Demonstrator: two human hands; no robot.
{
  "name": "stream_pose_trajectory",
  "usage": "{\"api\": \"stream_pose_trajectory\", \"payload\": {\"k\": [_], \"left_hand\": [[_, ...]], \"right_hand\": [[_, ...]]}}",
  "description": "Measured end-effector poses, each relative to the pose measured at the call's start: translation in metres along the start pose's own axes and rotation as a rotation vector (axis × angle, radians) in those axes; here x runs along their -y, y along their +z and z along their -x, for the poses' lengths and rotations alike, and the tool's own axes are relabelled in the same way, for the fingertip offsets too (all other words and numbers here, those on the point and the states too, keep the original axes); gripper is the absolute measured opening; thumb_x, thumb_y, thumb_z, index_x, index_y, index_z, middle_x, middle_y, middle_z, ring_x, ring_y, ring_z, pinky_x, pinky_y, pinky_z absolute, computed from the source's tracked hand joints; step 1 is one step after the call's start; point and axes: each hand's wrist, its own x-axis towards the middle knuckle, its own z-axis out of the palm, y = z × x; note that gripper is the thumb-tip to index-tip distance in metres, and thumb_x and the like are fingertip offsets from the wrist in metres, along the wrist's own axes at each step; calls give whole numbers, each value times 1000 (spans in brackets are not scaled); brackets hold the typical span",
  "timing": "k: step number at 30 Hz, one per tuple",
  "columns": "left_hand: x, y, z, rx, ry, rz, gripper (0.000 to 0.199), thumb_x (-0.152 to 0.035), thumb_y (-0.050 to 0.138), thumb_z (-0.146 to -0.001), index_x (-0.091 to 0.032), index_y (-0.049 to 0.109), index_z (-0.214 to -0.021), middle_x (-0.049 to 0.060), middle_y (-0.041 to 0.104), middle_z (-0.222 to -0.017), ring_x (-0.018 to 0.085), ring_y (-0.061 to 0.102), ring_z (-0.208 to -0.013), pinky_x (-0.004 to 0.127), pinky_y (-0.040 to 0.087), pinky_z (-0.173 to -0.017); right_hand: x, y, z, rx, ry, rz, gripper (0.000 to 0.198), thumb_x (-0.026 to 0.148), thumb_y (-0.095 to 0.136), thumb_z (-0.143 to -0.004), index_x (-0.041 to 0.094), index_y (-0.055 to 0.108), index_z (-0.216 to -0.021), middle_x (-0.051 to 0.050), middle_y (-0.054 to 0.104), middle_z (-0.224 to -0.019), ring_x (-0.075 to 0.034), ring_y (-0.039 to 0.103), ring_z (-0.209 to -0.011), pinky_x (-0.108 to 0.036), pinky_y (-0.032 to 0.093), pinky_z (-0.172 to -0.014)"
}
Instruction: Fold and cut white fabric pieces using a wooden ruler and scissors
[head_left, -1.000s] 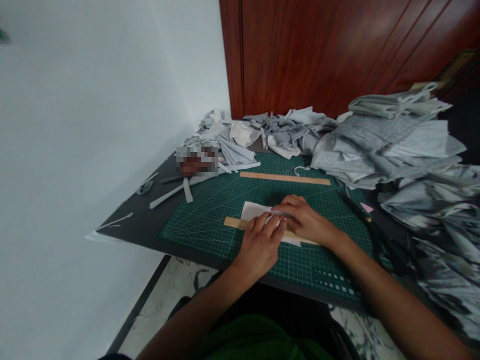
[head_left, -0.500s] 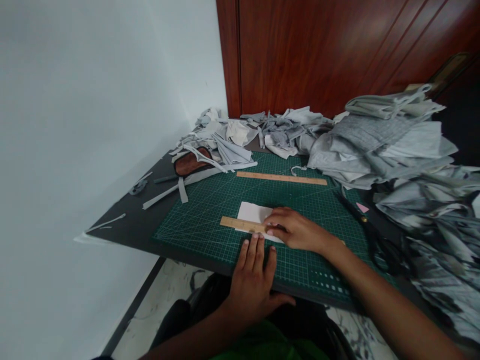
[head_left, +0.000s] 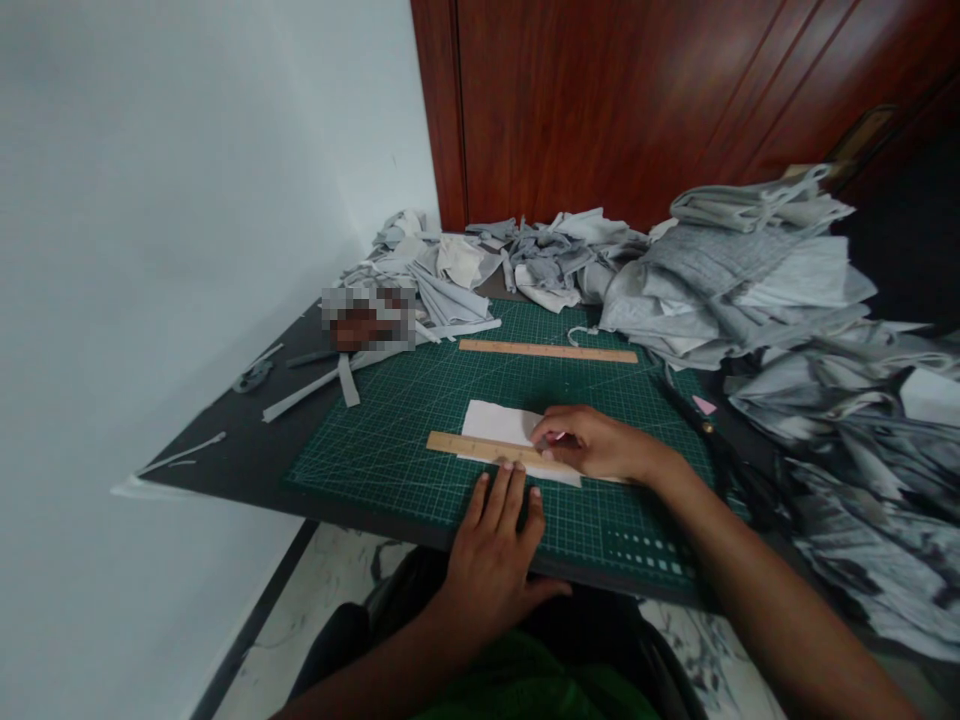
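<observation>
A wooden ruler (head_left: 465, 445) lies across a small white piece (head_left: 495, 420), cloth or paper, on the green cutting mat (head_left: 375, 450). My left hand (head_left: 495, 545) is spread flat, its fingertips on the ruler's near edge. Above the right part of the white piece, my right hand (head_left: 596, 440) is closed in a pinch. A small pinkish bit shows at its fingertips, too small to name. Farther back on the mat rests a second wooden ruler (head_left: 547, 351).
Black scissors (head_left: 720, 450) and a pink triangular piece (head_left: 704, 405) lie at the right. Heaps of grey fabric (head_left: 675, 280) line the back and right. Fabric strips (head_left: 300, 393) and a blurred brown item (head_left: 360, 325) sit at the left, near a white wall (head_left: 187, 200).
My right hand has lifted a little off the white piece and its fingers have shifted, uncovering more of it. My left hand stays at the ruler. The whole view has shifted slightly.
</observation>
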Motion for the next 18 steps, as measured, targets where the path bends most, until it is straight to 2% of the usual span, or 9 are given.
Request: {"api": "stream_pose_trajectory", "payload": {"k": [8,12,18], "left_hand": [[2,3,-1,-38,39,-53,103,-88,54,-79,-6,53,-142,29,42,-158,42,37,-149,55,29,-122],[3,7,0,-53,73,-72,91,-81,52,-87,-7,54,-141,26,47,-155,41,38,-149,55,25,-123],[3,2,1,22,80,-58,86,-76,51,-90,-9,54,-143,23,47,-156,41,34,-151,57,21,-123]], "right_hand": [[3,1,-3,27,-3,-6,16,14,61,-93,17,72,-104,-6,68,-93,-18,64,-83,-27,49,-73],[4,1,-4,44,-33,11,17,13,60,-93,17,73,-103,-5,70,-92,-18,64,-83,-27,48,-74],[5,7,-6,21,-62,71,12,17,63,-95,20,74,-101,-4,71,-89,-19,64,-83,-30,46,-77]]}}
